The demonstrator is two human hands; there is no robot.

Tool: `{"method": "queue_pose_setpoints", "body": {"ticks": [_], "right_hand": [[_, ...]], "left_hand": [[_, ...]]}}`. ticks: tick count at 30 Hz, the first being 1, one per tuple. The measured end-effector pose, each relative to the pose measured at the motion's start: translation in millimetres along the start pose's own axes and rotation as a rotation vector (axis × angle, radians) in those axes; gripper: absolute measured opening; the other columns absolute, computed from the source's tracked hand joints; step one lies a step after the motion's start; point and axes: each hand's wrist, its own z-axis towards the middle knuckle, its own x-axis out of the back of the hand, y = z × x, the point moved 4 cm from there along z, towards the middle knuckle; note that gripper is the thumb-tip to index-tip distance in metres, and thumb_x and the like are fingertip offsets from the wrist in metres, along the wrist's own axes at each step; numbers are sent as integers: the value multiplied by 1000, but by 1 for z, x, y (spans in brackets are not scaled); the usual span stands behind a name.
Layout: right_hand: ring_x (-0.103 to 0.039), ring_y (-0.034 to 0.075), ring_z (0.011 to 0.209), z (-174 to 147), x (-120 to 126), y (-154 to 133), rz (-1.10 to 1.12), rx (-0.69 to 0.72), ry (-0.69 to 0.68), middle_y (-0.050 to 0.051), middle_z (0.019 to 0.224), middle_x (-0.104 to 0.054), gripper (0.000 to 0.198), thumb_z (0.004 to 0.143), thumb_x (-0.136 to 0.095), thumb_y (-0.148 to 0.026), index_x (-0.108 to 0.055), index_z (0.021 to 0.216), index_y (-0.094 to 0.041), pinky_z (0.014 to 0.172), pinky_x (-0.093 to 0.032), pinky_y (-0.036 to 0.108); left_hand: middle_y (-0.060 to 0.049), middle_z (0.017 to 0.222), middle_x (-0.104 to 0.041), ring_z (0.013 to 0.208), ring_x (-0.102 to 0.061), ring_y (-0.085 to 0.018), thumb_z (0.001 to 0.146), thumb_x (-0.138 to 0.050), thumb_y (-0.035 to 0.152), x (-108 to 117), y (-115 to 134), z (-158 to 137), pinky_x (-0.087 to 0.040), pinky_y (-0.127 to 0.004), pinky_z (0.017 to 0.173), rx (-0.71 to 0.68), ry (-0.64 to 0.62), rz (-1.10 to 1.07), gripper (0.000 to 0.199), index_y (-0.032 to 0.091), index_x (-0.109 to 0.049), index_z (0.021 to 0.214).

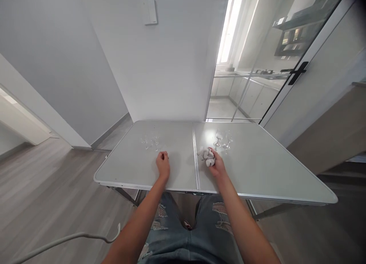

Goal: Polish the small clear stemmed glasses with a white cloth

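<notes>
My right hand (217, 165) is closed round a crumpled white cloth (206, 154) with dark lines on it, just right of the table's centre seam. Beyond that hand, two clear stemmed glasses (218, 138) stand upright on the right half of the table. My left hand (163, 165) hovers over or rests on the left half, its fingers curled in; whether anything is inside them is hidden. Past its knuckles are more clear glasses (146, 142), faint against the pale surface, so their exact shape and number are hard to tell.
The folding table (257, 172) is pale with a metal rim and a seam down the middle. A wall with a white switch (150, 12) rises behind it. At right stands a glass-panelled door with a black handle (299, 72). A pale cable or tube (77, 235) curves at lower left.
</notes>
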Motion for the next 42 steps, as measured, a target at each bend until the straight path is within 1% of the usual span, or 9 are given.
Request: {"method": "queue_pose_setpoints", "body": {"ticks": [3, 7, 11, 17, 24, 31, 34, 37, 42], "right_hand": [[-62, 12, 66, 14, 0, 13, 55, -52, 34, -3, 75, -67, 19, 77, -80, -36, -68, 84, -22, 54, -52, 22], [-66, 15, 75, 16, 0, 23, 86, -118, -24, 0, 84, -70, 29, 80, -78, -50, -69, 92, -25, 59, -57, 26], [-67, 15, 81, 9, -3, 25, 40, -85, -108, 0, 95, -70, 35, 77, -82, -44, -68, 103, -28, 63, -58, 25], [-68, 13, 83, 4, -13, 27, -33, -75, -187, -1, 99, -71, 48, 64, -85, -14, -65, 106, -26, 67, -55, 21], [-63, 13, 66, 7, -14, 34, -78, -103, -131, -1, 79, -70, 27, 68, -84, -23, -67, 89, -19, 56, -51, 22], [-65, 16, 70, 8, -15, 37, -50, -111, -130, 3, 81, -73, 24, 69, -84, -25, -70, 87, -17, 58, -54, 25], [-64, 17, 71, 8, -16, 34, -19, -71, -144, 3, 83, -73, 23, 71, -82, -26, -70, 89, -19, 58, -54, 26], [-65, 16, 74, 7, -17, 30, 5, -19, -157, 2, 84, -72, 18, 75, -79, -28, -70, 87, -20, 61, -54, 24], [-65, 16, 74, 6, -19, 28, -14, 25, -147, 1, 81, -70, 16, 77, -75, -30, -68, 87, -21, 61, -53, 24]], "left_hand": [[-3, 91, -59, 81, -56, -16, 90, -61, 36, 21, 2, 27, -45, -30, 78, -57, 215, 209, 19, 19, -57, 97], [-10, 110, -57, 106, -55, -23, 83, -71, 27, 31, 6, 50, -42, -40, 98, -118, 348, 459, 34, 17, -53, 110], [-11, 111, -60, 110, -56, -26, 82, -74, 27, 28, -3, 58, -41, -42, 101, -108, 291, 549, 38, 16, -55, 112], [-11, 106, -63, 101, -59, -25, 90, -64, 32, 27, -18, 68, -44, -40, 96, -116, 210, 550, 24, 16, -62, 107], [-10, 106, -60, 99, -59, -24, 91, -61, 32, 22, -19, 74, -44, -39, 93, -89, 206, 597, 21, 17, -65, 105], [-12, 120, -59, 115, -56, -27, 97, -53, 31, 19, 4, 64, -42, -41, 95, -189, 244, 619, 18, 18, -65, 101], [-10, 107, -65, 107, -60, -25, 100, -46, 33, 5, 20, 46, -43, -38, 93, -274, 150, 514, 22, 19, -62, 101], [-6, 94, -69, 84, -63, -19, 103, -39, 36, -23, 32, 14, -46, -31, 82, -304, -114, 305, 27, 21, -60, 101], [-3, 82, -67, 76, -63, -17, 101, -42, 43, -63, 38, -38, -47, -28, 77, -310, -497, 148, 28, 22, -60, 95]]}}
